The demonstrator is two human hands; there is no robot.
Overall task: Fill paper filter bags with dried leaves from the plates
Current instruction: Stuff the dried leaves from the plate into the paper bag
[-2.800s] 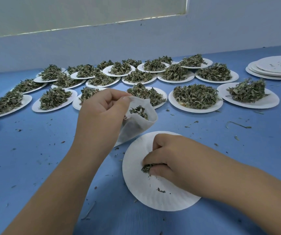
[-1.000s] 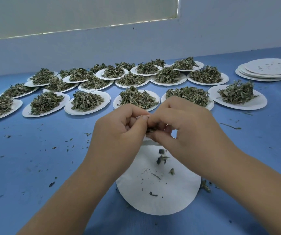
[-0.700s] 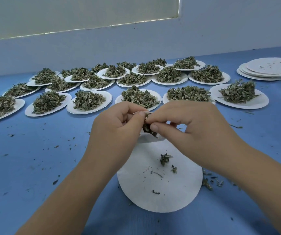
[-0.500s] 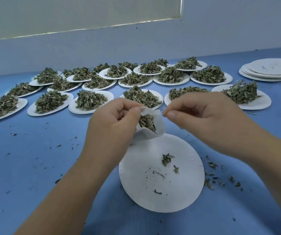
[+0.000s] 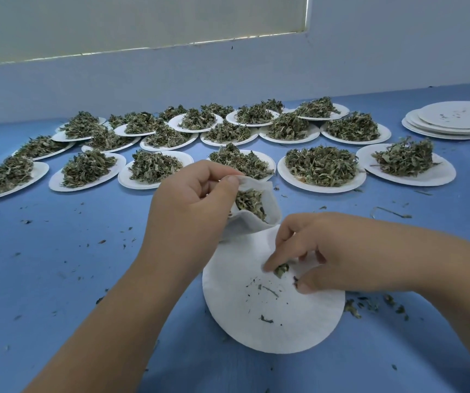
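A blue worktop (image 5: 58, 279) runs back to a pale wall (image 5: 228, 75) under a drawn blind (image 5: 114, 24). Beyond the fingers, rows of paper plates (image 5: 384, 177) carry heaps of dried leaves (image 5: 321, 165); a stack of empty plates (image 5: 455, 123) sits far right of them. The left hand (image 5: 188, 205) grips the rim of a white paper filter bag (image 5: 270, 205) between thumb and curled fingers (image 5: 208, 177), its mouth open and leaves inside. Just below the bag, the right hand (image 5: 341, 256) curls down onto a nearly bare plate (image 5: 270, 330), forefinger and thumb pinching a leaf scrap (image 5: 281, 269). Leaf crumbs (image 5: 353, 307) lie on the worktop beside that hand.
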